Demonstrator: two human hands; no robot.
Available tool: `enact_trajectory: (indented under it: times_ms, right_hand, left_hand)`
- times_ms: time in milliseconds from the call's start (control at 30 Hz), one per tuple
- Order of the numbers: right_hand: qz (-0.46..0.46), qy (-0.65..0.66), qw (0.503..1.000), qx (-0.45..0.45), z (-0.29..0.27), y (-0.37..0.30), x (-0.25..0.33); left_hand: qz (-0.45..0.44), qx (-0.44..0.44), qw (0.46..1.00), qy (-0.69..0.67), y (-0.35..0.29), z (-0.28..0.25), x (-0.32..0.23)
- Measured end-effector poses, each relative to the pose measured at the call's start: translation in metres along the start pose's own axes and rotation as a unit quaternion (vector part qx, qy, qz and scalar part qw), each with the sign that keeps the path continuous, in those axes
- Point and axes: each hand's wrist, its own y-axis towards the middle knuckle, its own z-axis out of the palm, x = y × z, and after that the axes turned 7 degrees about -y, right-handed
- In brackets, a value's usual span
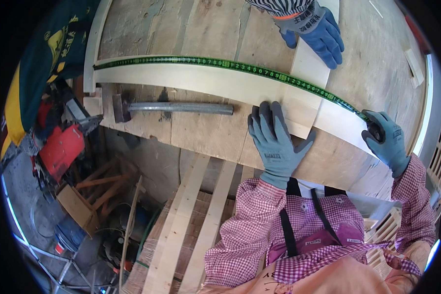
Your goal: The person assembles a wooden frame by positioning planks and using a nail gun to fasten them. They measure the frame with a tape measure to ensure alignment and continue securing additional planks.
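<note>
A green tape measure is drawn out along a long pale wooden board, from its left end to the right side. My right hand, in a grey-green glove, is closed around the dark tape case. My left hand, gloved alike, lies flat with fingers spread at the near edge of the board, beside a short wooden piece set crosswise. Another person's blue-gloved hand rests on a pale crosswise board on the far side of the tape.
A hammer with a metal-pipe handle lies on the plywood worktop, left of my left hand. Long wooden strips lie below the near edge. A cardboard box and a red object are at lower left.
</note>
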Motion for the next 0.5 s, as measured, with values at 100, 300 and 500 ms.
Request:
enact_trajectory:
  times_ms: [100, 300, 500]
  right_hand:
    - [0.005, -0.006, 1.000, -0.013, 0.008, 0.001, -0.002]
    - [-0.006, -0.012, 0.999, -0.035, 0.014, 0.002, -0.004]
    - [0.000, -0.006, 0.999, -0.045, 0.013, 0.002, -0.001]
  left_hand:
    - [0.005, -0.018, 1.000, -0.017, 0.003, -0.001, 0.005]
    - [0.007, -0.026, 0.999, -0.022, 0.004, -0.003, 0.008]
    - [0.007, -0.016, 0.998, -0.052, 0.007, -0.006, 0.011]
